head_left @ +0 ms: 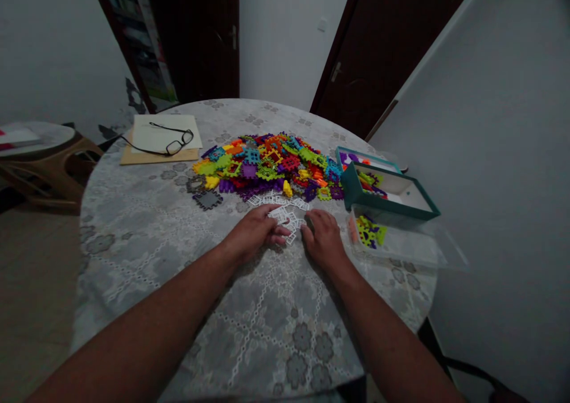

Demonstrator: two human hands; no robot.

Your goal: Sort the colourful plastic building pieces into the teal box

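The left hand [256,232] and right hand [323,237] meet over a small cluster of white pieces [288,218] lying on the table [178,225], just in front of the coloured pile [271,162]. The left fingertips are closed lightly on the cluster; the right fingers are bent against its edge, and a firm pinch cannot be confirmed. Uneven pressure from the two sides may tilt or split the cluster, scattering pieces into the pile or toward the clear tray [409,251].
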